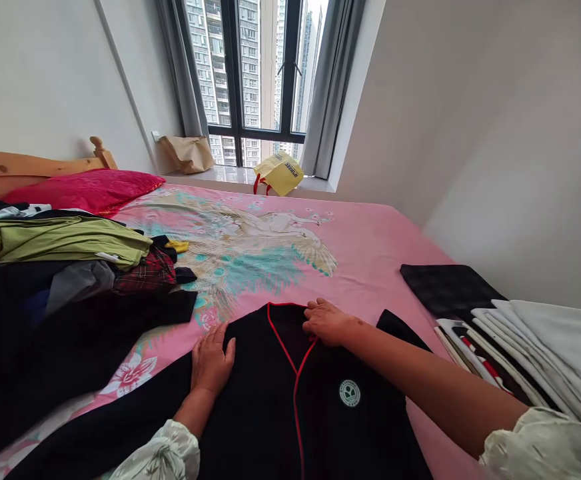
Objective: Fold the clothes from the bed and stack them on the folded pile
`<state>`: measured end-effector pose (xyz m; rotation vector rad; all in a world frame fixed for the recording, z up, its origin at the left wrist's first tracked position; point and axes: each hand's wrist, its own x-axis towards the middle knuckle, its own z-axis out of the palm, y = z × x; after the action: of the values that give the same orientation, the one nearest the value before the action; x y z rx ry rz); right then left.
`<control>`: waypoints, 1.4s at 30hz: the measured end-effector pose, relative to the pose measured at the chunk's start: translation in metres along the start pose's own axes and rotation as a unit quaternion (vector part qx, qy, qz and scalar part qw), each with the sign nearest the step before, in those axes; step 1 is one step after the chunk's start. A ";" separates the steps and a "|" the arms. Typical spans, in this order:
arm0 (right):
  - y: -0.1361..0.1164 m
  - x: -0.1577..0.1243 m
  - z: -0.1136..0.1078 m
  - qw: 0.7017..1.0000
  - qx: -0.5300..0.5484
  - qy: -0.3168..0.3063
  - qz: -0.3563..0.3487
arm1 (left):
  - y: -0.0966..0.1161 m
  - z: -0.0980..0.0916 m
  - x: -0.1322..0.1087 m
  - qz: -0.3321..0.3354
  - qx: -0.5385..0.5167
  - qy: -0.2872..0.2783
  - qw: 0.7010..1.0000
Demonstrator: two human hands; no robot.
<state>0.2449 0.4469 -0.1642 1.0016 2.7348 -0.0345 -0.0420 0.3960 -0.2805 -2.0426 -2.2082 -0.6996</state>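
Note:
A black jacket (pixel 260 407) with red piping along its V-neck and front lies spread on the bed, collar pointing away from me. A round white emblem (pixel 349 393) sits on its chest. My left hand (pixel 212 360) rests on the jacket's left shoulder, its fingers stretched out and flat. At the right side of the collar, my right hand (pixel 326 321) has bent fingers closed on the neckline edge. My right forearm crosses over the right shoulder and hides part of it. One sleeve runs toward the lower left; part of the other shows beyond my right forearm.
A heap of loose clothes (pixel 70 247) lies left, before a red pillow (pixel 85 190). Folded clothes (pixel 535 347) and a dark folded cloth (pixel 450 290) lie right, near the wall. A yellow bag (pixel 281 173) and a brown paper bag (pixel 190 155) are by the window.

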 end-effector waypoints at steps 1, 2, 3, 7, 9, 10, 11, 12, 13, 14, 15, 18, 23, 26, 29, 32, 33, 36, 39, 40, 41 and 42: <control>0.009 -0.005 -0.003 1.000 -0.012 0.007 0.018 | 0.001 -0.001 0.000 -0.001 0.001 0.000 1.000; 0.020 -0.010 -0.007 0.999 -0.005 0.022 0.048 | 0.002 -0.002 0.000 -0.001 0.001 0.000 1.000; 0.031 -0.014 -0.012 0.995 0.013 0.043 0.088 | 0.002 -0.002 0.001 -0.001 0.001 0.002 1.000; 0.067 -0.023 -0.022 0.949 0.086 0.136 0.272 | 0.002 -0.002 0.002 0.001 -0.003 0.009 1.000; 0.074 -0.026 -0.017 0.932 0.109 0.144 0.314 | 0.001 -0.002 0.002 0.000 -0.003 0.010 1.000; 0.075 -0.028 -0.013 0.928 0.127 0.137 0.322 | 0.001 -0.002 0.002 -0.001 -0.002 0.010 1.000; 0.076 -0.032 -0.007 0.927 0.150 0.123 0.322 | 0.002 -0.002 0.002 -0.002 -0.001 0.011 1.000; 0.076 -0.037 0.000 0.928 0.173 0.102 0.315 | 0.002 -0.002 0.002 -0.003 0.000 0.012 1.000; 0.075 -0.045 0.006 0.929 0.194 0.079 0.306 | 0.002 -0.003 0.003 -0.003 0.000 0.012 1.000; 0.074 -0.054 0.013 0.929 0.210 0.055 0.301 | 0.002 -0.003 0.003 -0.004 -0.001 0.013 1.000; 0.073 -0.065 0.020 0.927 0.219 0.032 0.302 | 0.002 -0.003 0.003 -0.005 -0.002 0.014 1.000; 0.072 -0.108 0.040 0.917 0.204 -0.010 0.343 | 0.001 -0.002 0.004 -0.006 -0.002 0.016 1.000; 0.072 -0.162 0.055 0.885 0.123 0.012 0.448 | 0.000 -0.001 0.005 0.000 0.010 0.014 1.000; 0.069 -0.152 0.055 0.887 0.096 0.078 0.446 | 0.002 -0.002 0.006 -0.002 0.017 0.012 1.000; 0.060 -0.118 0.064 0.897 0.104 0.145 0.403 | 0.002 -0.003 0.005 -0.007 0.022 0.010 1.000; 0.043 -0.084 0.090 0.888 0.119 0.181 0.406 | 0.001 -0.002 0.005 -0.006 0.019 0.004 1.000; 0.037 -0.077 0.100 0.881 0.120 0.194 0.414 | 0.000 -0.001 0.005 -0.007 0.017 0.000 1.000; 0.022 -0.068 0.123 0.856 0.123 0.246 0.438 | -0.002 0.001 0.007 -0.025 0.004 -0.012 1.000; 0.012 -0.071 0.132 0.835 0.132 0.295 0.446 | -0.003 0.003 0.009 -0.067 -0.018 -0.034 0.997; 0.008 -0.072 0.133 0.829 0.132 0.307 0.448 | -0.003 0.002 0.010 -0.081 -0.029 -0.042 0.995; 0.002 -0.074 0.134 0.823 0.132 0.321 0.451 | -0.002 0.001 0.012 -0.094 -0.039 -0.048 0.994; -0.004 -0.076 0.135 0.814 0.135 0.340 0.452 | -0.002 -0.002 0.013 -0.103 -0.048 -0.052 0.992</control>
<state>0.3261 0.3823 -0.2789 2.7420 2.4493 0.1215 -0.0460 0.4077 -0.2748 -1.9533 -2.5180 -0.7477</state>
